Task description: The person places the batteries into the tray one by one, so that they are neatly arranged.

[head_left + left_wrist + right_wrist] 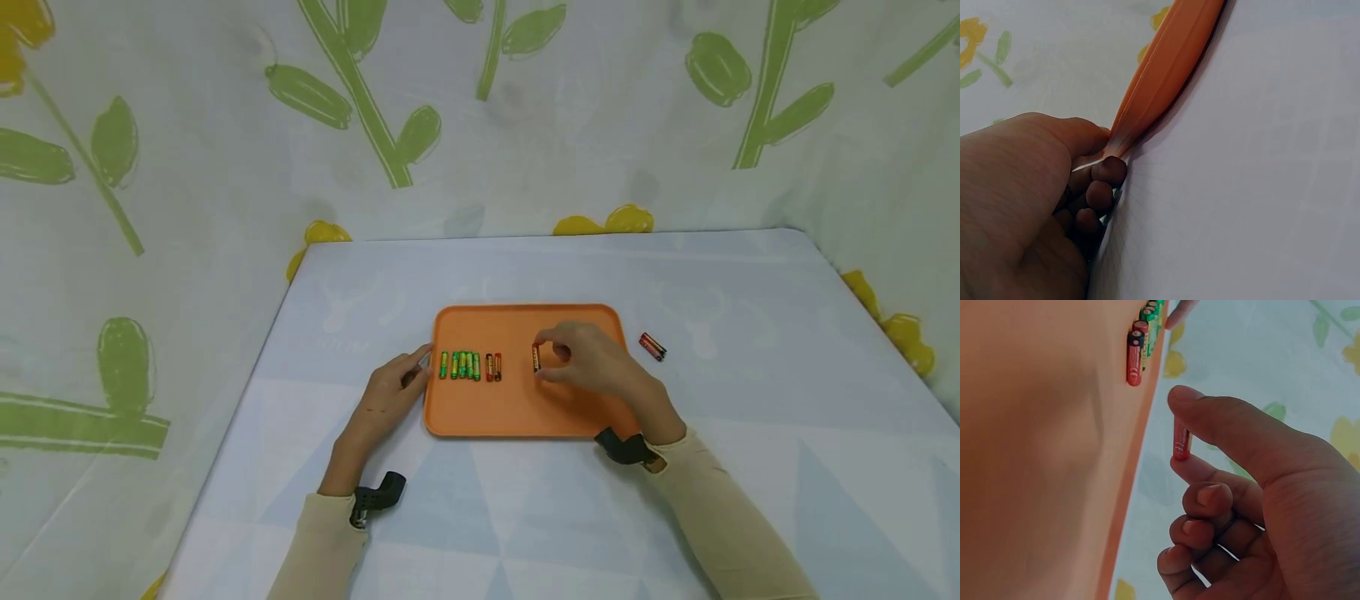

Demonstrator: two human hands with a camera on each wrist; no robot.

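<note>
My right hand (588, 358) pinches a red and black battery (536, 358) by its two ends between thumb and index finger, over the orange tray (517, 412). In the right wrist view the same battery (1181, 439) shows partly behind the thumb, with the other fingers curled below. To its left, two red and black batteries (493, 367) lie side by side on the tray. Beyond them is a row of several green batteries (465, 366). At the tray's left edge, my left hand (390, 390) holds the rim; in the left wrist view its thumb and fingertips (1110, 169) meet there.
Two more red and black batteries (652, 346) lie on the table just right of the tray. A pale cloth with blue triangles covers the table (450, 517). Behind stands a white curtain (525, 150) printed with green leaves and yellow flowers.
</note>
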